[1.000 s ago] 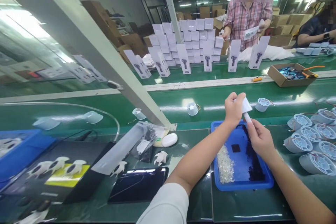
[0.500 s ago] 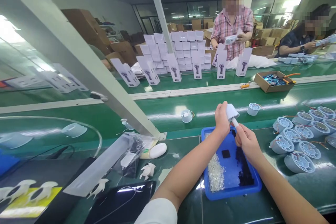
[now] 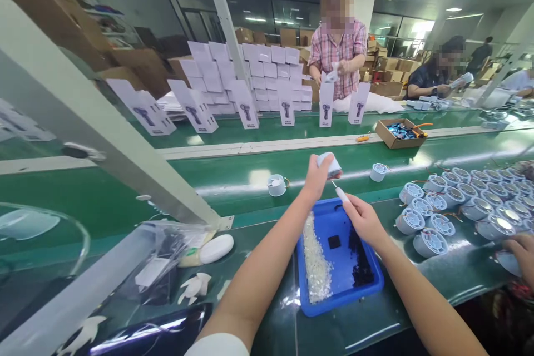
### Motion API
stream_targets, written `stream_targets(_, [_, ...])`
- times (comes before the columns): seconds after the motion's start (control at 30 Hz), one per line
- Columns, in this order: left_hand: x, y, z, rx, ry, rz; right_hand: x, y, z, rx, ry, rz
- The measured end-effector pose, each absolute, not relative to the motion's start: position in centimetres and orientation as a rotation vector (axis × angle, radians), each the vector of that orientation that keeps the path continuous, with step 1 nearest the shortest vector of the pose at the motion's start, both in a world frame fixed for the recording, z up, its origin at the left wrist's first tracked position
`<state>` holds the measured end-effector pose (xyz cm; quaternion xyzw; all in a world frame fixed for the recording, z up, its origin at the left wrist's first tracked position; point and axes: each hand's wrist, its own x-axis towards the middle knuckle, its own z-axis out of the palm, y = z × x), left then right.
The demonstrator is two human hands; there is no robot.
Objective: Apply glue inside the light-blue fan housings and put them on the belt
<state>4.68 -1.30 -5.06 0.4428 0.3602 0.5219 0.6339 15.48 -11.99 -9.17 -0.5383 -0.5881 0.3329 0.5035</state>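
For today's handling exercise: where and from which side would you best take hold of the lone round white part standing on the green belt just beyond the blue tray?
Probably grip the round white part across its curved side wall, coming straight down from above. It stands upright on the green belt with open space all round, apart from the blue tray, and its slotted top offers no firm hold.

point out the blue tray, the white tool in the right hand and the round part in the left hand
blue tray [image 3: 375,283], head view, on its right rim
white tool [image 3: 342,195], head view, on its shaft above the fingers
round part [image 3: 331,164], head view, on its pale side wall
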Motion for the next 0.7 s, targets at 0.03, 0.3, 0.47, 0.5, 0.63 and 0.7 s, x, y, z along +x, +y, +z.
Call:
stream_targets(0.03, [4.1, -0.8, -5.1, 1.110, 0.928, 1.181, 15.4, -12.0, -9.1, -1.319, -1.402, 0.833])
stream_targets(0.3, [0.4, 0.9, -5.3, 2.090, 1.546, 0.537, 15.4, -11.8, -9.1, -1.365, -1.233, 0.753])
stream_targets(0.47, [0.5, 1.1, -5.8, 2.268, 1.466, 0.311, 14.9, -11.9, -9.4, -1.276, -1.299, 0.768])
stream_targets(0.5, [0.5, 1.1, -5.7, 2.287, 1.425, 0.288, 14.8, -11.9, -9.5, -1.249, -1.296, 0.802])
stream_targets(0.63, [-0.5, 1.6, -5.2, 2.358, 1.485, 0.287, 14.5, -11.7, -10.1, -1.164, -1.304, 0.914])
stream_targets(0.7, [-1.6, 1.9, -5.0, 2.321, 1.658, 0.191, 14.5, -11.6, -10.3, -1.156, -1.333, 0.958])
